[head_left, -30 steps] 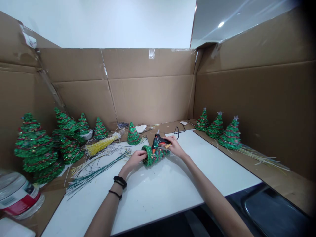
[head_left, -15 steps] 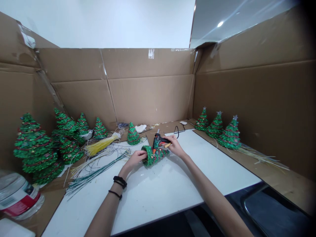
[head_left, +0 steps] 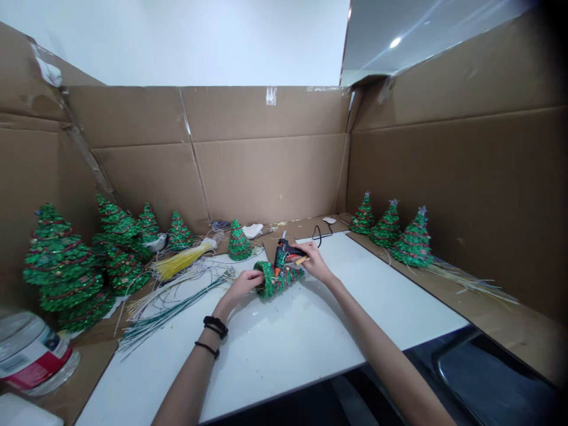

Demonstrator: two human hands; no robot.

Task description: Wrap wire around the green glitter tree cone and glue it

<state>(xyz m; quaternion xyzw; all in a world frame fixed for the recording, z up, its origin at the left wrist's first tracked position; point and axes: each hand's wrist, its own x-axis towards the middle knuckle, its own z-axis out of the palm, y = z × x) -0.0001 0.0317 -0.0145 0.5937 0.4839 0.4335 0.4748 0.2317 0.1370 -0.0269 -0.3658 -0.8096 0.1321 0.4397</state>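
A small green sequined tree cone (head_left: 276,280) lies on its side on the white table (head_left: 284,349), its open base facing left. My left hand (head_left: 242,284) grips the cone at that base. My right hand (head_left: 316,263) holds a black and orange glue gun (head_left: 286,253) just above the cone's tip end, nozzle pointing left and down at the cone. The gun's black cord (head_left: 320,234) trails toward the back wall.
Finished green trees stand at the left (head_left: 62,266) and in a row at the right (head_left: 388,228); one small tree (head_left: 239,241) stands behind the hands. Bundles of yellow and green wires (head_left: 177,284) lie left. A plastic bottle (head_left: 31,352) sits near left. Cardboard walls (head_left: 266,154) enclose the table.
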